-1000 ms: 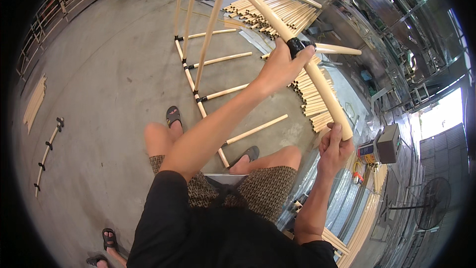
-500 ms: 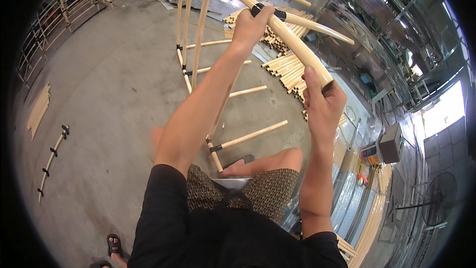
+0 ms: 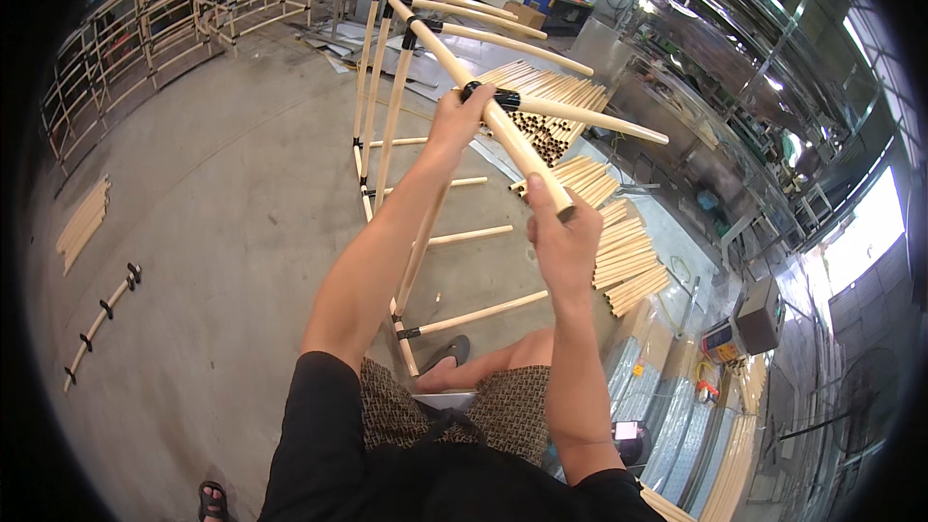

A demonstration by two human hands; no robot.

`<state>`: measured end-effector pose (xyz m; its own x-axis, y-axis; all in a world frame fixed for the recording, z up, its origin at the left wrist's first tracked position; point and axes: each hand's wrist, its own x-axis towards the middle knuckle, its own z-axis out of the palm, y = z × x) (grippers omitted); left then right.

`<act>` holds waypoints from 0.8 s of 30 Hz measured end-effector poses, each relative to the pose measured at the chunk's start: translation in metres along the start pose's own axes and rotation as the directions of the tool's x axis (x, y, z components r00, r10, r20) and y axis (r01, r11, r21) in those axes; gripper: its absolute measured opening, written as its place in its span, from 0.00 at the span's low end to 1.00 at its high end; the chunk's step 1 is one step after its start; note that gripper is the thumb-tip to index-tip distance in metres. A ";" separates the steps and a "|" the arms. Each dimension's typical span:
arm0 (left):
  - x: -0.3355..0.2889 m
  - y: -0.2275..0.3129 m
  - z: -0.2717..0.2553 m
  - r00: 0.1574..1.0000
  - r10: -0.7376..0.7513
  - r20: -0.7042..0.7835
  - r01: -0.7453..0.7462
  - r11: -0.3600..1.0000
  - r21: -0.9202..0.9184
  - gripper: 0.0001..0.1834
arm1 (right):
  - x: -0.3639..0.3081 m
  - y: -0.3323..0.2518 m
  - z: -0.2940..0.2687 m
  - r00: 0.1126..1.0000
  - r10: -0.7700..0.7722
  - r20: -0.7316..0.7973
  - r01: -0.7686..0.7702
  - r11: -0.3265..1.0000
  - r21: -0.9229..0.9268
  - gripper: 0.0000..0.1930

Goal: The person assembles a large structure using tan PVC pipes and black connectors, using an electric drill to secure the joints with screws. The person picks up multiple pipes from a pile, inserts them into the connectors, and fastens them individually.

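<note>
A cream top pipe (image 3: 518, 149) of an upright pipe frame slants toward me at chest height. My left hand (image 3: 454, 126) is closed round it beside a black joint (image 3: 504, 100), from which a side pipe (image 3: 594, 118) sticks out to the right. At the pipe's near end, my right hand (image 3: 568, 244) grips it, thumb along the top and fingers underneath. Cream uprights (image 3: 394, 101) with black joints run from the top pipe down to a lower rail, where short pipes (image 3: 478, 315) point right. One upright passes partly behind my left forearm.
Stacks of cut cream pipes (image 3: 628, 256) lie to the right. A pipe with black joints (image 3: 101, 321) and a small pipe bundle (image 3: 85, 222) lie on the floor at left. Assembled frames (image 3: 145, 39) stand far left. A sandalled foot (image 3: 213, 501) shows lower left.
The view has tilted up, showing more of the frame's far end and the pipe stacks. Both hands keep their hold on the top pipe, now lower and further left in the picture.
</note>
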<state>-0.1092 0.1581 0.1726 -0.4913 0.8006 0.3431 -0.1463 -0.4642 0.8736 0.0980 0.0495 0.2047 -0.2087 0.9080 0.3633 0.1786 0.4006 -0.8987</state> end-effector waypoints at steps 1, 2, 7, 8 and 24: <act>0.001 -0.001 -0.003 1.000 -0.013 0.003 0.013 1.000 -0.003 0.19 | 0.000 0.003 0.003 1.000 -0.016 0.010 0.016 1.000 0.002 0.23; 0.002 -0.003 -0.007 1.000 -0.025 0.003 0.025 1.000 -0.005 0.19 | 0.001 0.007 0.007 0.999 -0.033 0.020 0.033 0.999 0.004 0.23; 0.009 -0.002 -0.017 1.000 -0.020 0.004 0.020 1.000 0.000 0.20 | 0.008 0.018 0.022 0.991 -0.133 0.016 0.133 0.991 -0.011 0.23; 0.014 -0.003 -0.020 1.000 -0.008 -0.005 0.008 0.999 0.039 0.20 | 0.011 0.014 0.024 0.994 -0.109 0.026 0.109 0.994 0.014 0.23; 0.018 -0.005 -0.003 0.996 -0.089 0.016 0.079 0.945 0.317 0.25 | 0.015 0.049 0.024 0.981 0.193 0.004 -0.187 0.946 0.265 0.14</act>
<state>-0.1203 0.1736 0.1733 -0.4623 0.8447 0.2697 0.0948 -0.2553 0.9622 0.0800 0.0803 0.1602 -0.1742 0.9677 0.1824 -0.0472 0.1768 -0.9831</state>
